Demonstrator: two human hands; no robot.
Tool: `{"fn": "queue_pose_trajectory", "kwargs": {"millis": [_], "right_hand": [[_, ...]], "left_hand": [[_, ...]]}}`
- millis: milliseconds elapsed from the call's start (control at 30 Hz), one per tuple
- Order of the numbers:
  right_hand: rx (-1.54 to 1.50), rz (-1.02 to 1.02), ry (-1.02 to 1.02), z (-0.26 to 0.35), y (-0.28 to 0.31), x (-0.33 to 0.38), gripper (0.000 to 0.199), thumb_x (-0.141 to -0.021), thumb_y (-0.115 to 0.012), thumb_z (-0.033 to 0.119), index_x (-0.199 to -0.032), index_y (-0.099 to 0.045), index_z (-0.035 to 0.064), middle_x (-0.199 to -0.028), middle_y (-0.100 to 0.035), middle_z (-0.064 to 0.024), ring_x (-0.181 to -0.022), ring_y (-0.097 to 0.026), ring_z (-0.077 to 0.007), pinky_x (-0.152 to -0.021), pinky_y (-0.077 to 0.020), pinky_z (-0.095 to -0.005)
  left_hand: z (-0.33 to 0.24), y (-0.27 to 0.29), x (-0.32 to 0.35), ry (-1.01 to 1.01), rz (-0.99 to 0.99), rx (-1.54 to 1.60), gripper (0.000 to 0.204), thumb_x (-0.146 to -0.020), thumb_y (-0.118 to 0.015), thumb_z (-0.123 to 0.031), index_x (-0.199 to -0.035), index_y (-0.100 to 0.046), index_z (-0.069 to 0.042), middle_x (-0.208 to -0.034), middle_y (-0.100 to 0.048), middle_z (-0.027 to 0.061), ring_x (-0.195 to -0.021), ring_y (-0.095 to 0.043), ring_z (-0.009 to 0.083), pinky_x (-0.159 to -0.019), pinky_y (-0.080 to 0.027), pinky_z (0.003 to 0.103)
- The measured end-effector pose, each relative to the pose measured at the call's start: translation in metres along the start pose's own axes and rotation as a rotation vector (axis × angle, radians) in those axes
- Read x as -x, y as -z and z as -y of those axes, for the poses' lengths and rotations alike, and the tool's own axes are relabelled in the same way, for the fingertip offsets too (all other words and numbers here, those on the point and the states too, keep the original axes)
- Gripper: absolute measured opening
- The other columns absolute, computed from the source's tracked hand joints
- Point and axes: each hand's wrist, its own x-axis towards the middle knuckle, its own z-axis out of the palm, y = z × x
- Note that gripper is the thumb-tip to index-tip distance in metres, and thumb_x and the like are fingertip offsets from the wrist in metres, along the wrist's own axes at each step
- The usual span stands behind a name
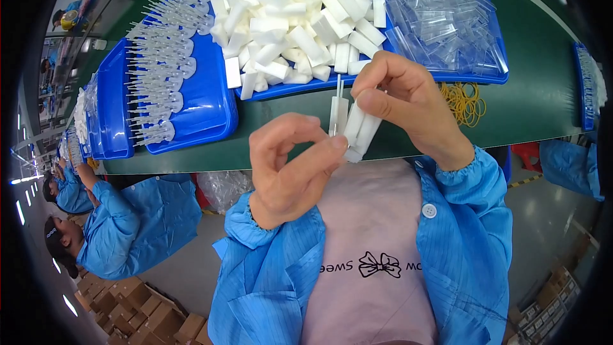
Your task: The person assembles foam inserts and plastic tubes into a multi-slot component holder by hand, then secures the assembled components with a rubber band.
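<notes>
Assembly is under way at a green bench (523, 108): the left hand (290, 166) pinches a thin white stick piece (336, 110) between thumb and fingertips, fingers closed on its lower end, while the right hand (408, 105) has its fingers clamped on a small bundle of white foam blocks (361, 131) held just beside that stick, above the bench's near edge. By the look of it, one piece is being paired with one block, so this unit seems only partly put together. Much appears left: a blue tray (281, 89) beyond the hands is heaped with loose white blocks (294, 13), another blue tray (204, 108) to the left holds rows of stick pieces (159, 57), and a pile of clear plastic sleeves (440, 13) lies to the right, with yellow rubber bands (465, 102) near the right hand
</notes>
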Motion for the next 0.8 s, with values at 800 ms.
{"fn": "queue_pose_trajectory", "kwargs": {"millis": [800], "right_hand": [[1.039,-0.323,0.703,0.003,0.023,-0.056,0.021,-0.075,-0.069,0.019,-0.092,-0.064,0.0068,-0.082,-0.062,-0.0046,-0.078,-0.056,-0.0208,-0.069,-0.0417,-0.0326]], "left_hand": [[0.015,-0.003,0.008,0.402,-0.063,0.12,0.031,-0.069,-0.072,0.006,-0.099,-0.067,0.0,-0.089,-0.061,0.009,-0.079,-0.058,0.0162,-0.07,-0.047,0.025]]}}
